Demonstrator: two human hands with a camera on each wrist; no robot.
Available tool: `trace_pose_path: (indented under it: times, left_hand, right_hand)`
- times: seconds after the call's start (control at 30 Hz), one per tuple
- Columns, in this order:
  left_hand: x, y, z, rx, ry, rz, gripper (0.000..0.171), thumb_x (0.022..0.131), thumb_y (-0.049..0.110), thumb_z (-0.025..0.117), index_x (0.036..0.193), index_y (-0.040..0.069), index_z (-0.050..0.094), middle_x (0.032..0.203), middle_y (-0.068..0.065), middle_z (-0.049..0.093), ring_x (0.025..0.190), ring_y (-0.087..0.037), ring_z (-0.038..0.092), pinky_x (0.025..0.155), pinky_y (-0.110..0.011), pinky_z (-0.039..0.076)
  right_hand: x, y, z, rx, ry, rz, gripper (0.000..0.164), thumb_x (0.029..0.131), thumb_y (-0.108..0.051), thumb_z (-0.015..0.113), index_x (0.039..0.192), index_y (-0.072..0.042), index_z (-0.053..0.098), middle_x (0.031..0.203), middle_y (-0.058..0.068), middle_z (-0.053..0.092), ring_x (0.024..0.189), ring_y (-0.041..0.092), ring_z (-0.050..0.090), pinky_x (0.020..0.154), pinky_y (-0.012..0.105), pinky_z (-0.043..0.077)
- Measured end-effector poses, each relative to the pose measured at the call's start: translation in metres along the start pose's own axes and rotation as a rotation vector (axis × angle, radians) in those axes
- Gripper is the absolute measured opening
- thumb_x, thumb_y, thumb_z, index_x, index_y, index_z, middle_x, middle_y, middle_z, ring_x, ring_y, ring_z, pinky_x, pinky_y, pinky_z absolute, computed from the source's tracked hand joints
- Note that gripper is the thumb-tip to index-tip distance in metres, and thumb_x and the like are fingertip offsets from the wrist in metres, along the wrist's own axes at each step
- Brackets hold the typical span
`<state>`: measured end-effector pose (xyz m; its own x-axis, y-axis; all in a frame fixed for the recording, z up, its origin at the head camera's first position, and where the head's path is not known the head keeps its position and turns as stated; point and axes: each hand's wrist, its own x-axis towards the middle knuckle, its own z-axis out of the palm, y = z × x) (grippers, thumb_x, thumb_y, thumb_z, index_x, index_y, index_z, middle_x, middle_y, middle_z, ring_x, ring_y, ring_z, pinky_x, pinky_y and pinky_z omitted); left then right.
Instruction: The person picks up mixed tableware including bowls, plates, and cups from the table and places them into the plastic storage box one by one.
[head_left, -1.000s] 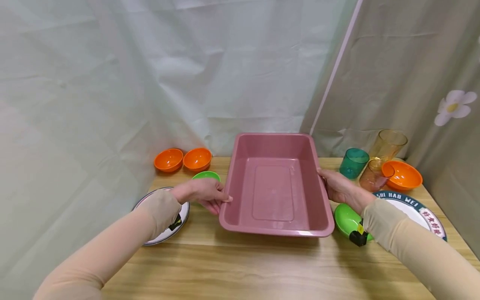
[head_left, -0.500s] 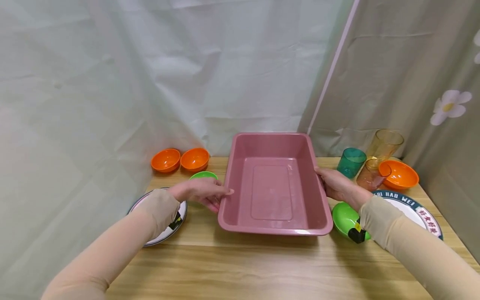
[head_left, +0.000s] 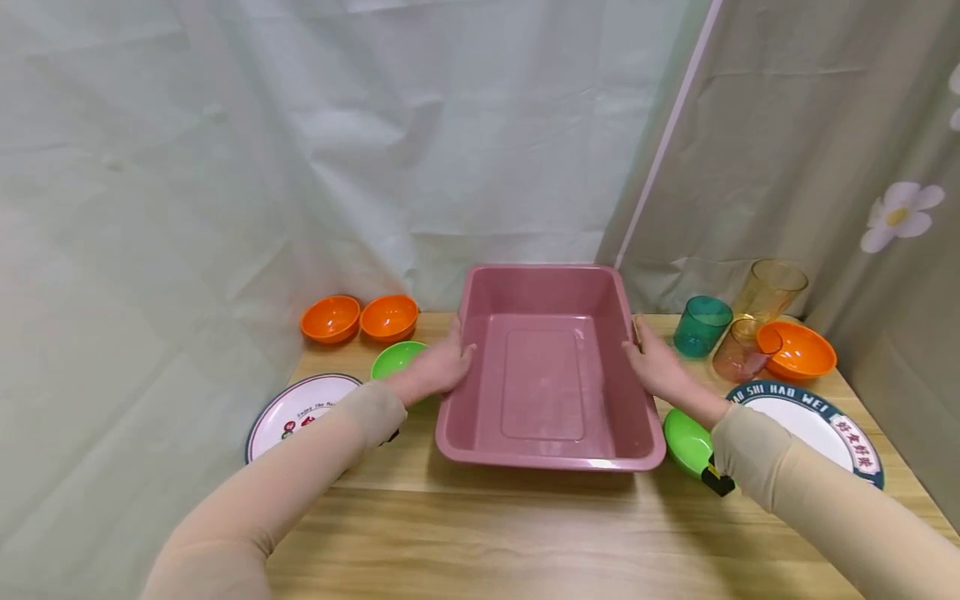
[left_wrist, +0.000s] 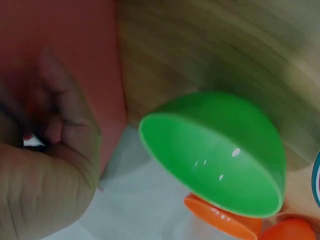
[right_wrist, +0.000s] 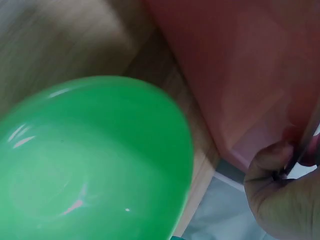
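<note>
Fingers of the left hand [head_left: 446, 363] and right hand [head_left: 658, 367] pinch opposite side rims of the pink basin [head_left: 543, 385], at mid-table [head_left: 480, 533]. Steady handling calls for even, level grips and clearance from the left green bowl [head_left: 396, 358] and right green bowl [head_left: 686, 442]. Partly hidden: fingertips, basin's underside.

A pink rectangular tub [head_left: 543, 385] with rounded corners sits on the wooden table [head_left: 480, 542]; its mouth faces up
</note>
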<state>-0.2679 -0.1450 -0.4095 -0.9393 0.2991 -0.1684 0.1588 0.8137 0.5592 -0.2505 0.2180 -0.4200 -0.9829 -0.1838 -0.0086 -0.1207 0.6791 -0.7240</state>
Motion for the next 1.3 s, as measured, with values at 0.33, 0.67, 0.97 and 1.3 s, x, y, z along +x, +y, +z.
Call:
trace_pose_path:
  times: [0.33, 0.67, 0.97, 1.3]
  left_hand:
    - [0.006, -0.001, 0.004, 0.090, -0.008, 0.015, 0.069, 0.112, 0.023, 0.028, 0.156, -0.009, -0.015, 0.088, -0.019, 0.064, 0.062, -0.022, 0.065, 0.058, -0.034, 0.055]
    - [0.008, 0.001, 0.003, 0.059, -0.026, -0.013, 0.071, 0.112, 0.026, 0.026, 0.156, -0.005, -0.019, 0.074, -0.013, 0.061, 0.053, -0.021, 0.063, 0.051, -0.032, 0.053]
    - [0.011, 0.002, 0.003, 0.098, -0.027, -0.025, 0.071, 0.112, 0.026, 0.026, 0.156, -0.005, -0.020, 0.071, -0.013, 0.061, 0.050, -0.021, 0.062, 0.048, -0.033, 0.052]
    - [0.008, 0.000, -0.001, 0.002, -0.057, -0.042, 0.075, 0.112, 0.035, 0.029, 0.159, 0.004, -0.022, 0.086, -0.014, 0.063, 0.056, -0.022, 0.066, 0.054, -0.035, 0.055]
  right_hand:
    - [0.000, -0.002, 0.004, -0.187, 0.040, -0.056, 0.058, 0.110, -0.013, 0.035, 0.160, 0.009, 0.013, 0.149, 0.040, 0.038, 0.114, 0.052, 0.060, 0.091, 0.060, 0.050]
    - [0.005, 0.000, 0.004, -0.211, 0.044, -0.068, 0.057, 0.110, -0.012, 0.034, 0.159, 0.010, 0.014, 0.150, 0.040, 0.036, 0.121, 0.052, 0.056, 0.096, 0.061, 0.048]
    - [0.006, -0.002, 0.003, -0.215, 0.031, -0.050, 0.057, 0.110, -0.012, 0.033, 0.158, 0.011, 0.014, 0.153, 0.039, 0.032, 0.126, 0.051, 0.053, 0.100, 0.061, 0.046]
    - [0.007, -0.004, 0.001, -0.194, 0.019, -0.025, 0.058, 0.111, -0.015, 0.034, 0.159, 0.009, 0.014, 0.153, 0.039, 0.033, 0.130, 0.052, 0.049, 0.105, 0.062, 0.042]
